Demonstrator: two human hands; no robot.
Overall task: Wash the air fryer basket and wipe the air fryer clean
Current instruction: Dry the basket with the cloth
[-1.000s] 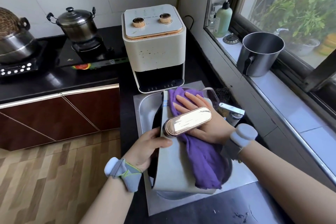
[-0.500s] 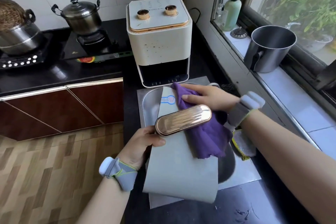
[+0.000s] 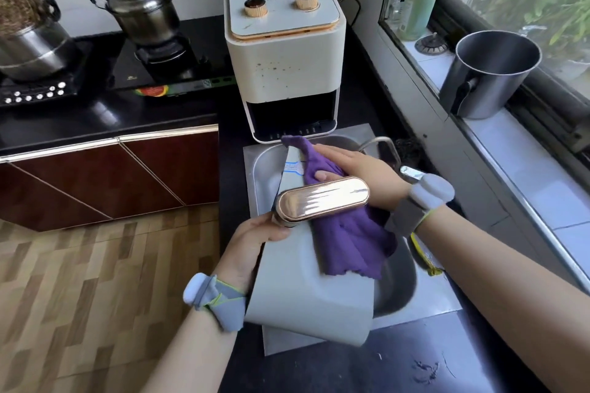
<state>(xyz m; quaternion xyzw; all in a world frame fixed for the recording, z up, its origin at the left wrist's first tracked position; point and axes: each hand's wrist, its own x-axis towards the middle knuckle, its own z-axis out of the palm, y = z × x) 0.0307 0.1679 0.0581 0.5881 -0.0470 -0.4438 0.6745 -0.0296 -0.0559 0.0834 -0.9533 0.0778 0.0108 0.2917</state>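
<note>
The air fryer basket (image 3: 306, 293) is held tilted over the steel sink (image 3: 265, 169), its white front panel facing up and its gold handle (image 3: 322, 202) sticking out toward me. My left hand (image 3: 252, 246) grips the basket's left edge by the base of the handle. My right hand (image 3: 354, 171) presses a purple cloth (image 3: 348, 242) against the front panel behind the handle; the fingers lie fairly flat on the cloth. The white air fryer (image 3: 284, 54) stands on the black counter behind the sink, its basket slot empty.
A lidded steel pot (image 3: 143, 13) sits on the gas hob at the left, a larger pot (image 3: 28, 41) beside it. On the window sill stand a steel pot (image 3: 491, 73) and a green pump bottle (image 3: 418, 6). The tap (image 3: 380, 145) curves over the sink.
My right hand slid the purple cloth up the front panel toward its far end. The basket rose and tilted more toward me. My left hand kept its grip.
</note>
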